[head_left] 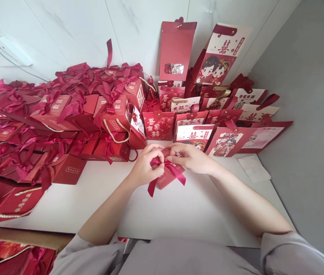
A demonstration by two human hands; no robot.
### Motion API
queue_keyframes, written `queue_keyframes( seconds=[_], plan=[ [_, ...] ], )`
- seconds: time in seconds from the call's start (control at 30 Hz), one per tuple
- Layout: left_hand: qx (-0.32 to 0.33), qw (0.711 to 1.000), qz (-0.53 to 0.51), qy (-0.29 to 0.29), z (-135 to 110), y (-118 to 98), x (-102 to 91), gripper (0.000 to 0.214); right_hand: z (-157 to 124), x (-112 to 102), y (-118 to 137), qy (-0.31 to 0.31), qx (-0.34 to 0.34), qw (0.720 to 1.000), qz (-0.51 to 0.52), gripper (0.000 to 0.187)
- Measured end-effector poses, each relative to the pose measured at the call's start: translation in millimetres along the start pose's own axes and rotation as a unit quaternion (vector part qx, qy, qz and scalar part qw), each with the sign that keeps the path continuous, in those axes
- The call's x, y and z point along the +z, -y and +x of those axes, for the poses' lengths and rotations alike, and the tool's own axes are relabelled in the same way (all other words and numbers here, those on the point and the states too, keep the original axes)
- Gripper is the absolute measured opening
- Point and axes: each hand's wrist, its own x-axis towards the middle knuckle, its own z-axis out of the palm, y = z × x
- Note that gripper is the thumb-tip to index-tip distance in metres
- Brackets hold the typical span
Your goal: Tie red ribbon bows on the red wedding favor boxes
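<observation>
Lying under both grips [147,165] [189,157], ribboned box [165,180]

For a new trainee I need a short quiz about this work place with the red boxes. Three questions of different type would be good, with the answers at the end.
1. Multiple choice. Where is the small red box?
A) By the grey wall
B) Between the left hand and the right hand
C) On the floor

2. True or false. The piled ribbon-tied boxes are to the left of the standing gift bags.

3. Fill the gap. The white sheet on the table lies nearer to the person's ______ hand.

Key: 1. B; 2. true; 3. right
</observation>
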Motion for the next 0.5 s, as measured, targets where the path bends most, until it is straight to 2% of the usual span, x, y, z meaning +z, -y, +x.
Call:
queue_keyframes(
  seconds=[0.2,0.5],
  plan=[
    [0.0,1.0,-0.006,0.001,0.4,0.0,-0.5,0.013,-0.2,0.1,0.1,-0.004,0.028,0.999,0.02,0.026],
    [0.001,1.0,-0.003,0.004,-0.1,-0.3,-1.3,0.011,-2.6,0.5,4.3,0.003,0.061,0.998,-0.003,0.031]
  ],
)
